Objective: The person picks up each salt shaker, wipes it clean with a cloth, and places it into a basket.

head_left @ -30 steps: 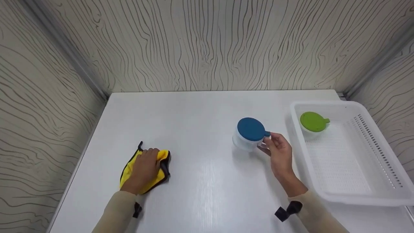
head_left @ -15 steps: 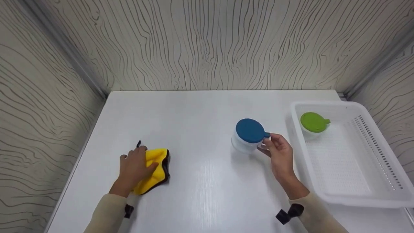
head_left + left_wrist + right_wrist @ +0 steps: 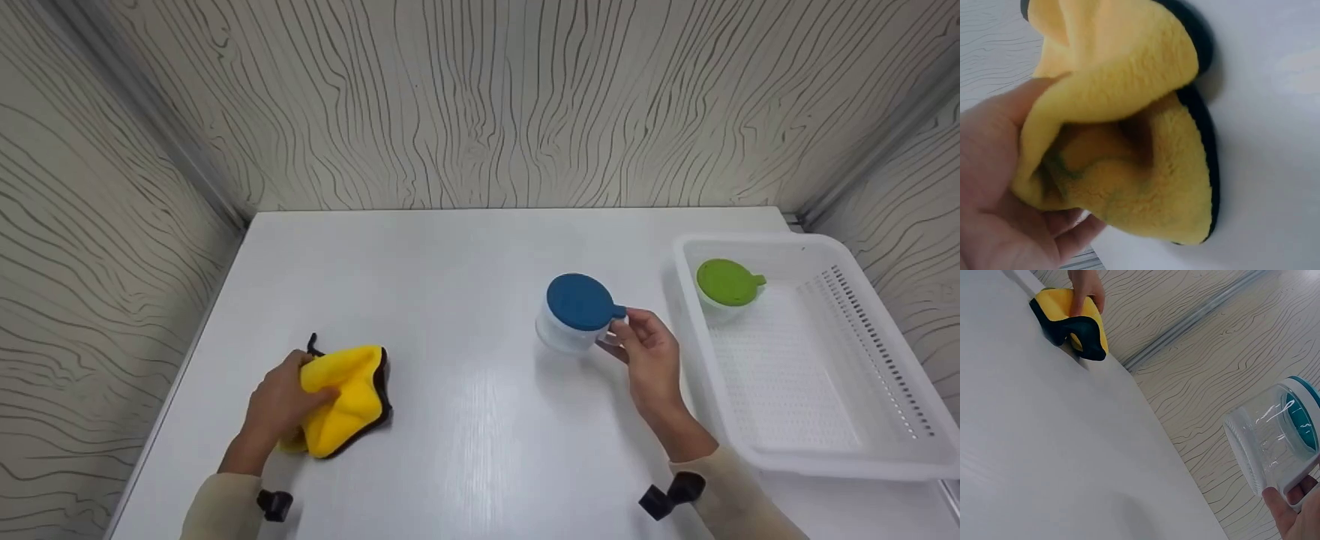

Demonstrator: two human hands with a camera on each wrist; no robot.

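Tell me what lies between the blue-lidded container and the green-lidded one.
Beyond the right hand holding the blue-lidded container, the head view shows white tabletop, then the rim of the white basket, then the green-lidded container.

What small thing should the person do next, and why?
Perhaps bring the yellow cloth rightward toward the blue-lidded jar: the left hand grips the cloth by one side, the right hand holds the jar, and the two things are apart.
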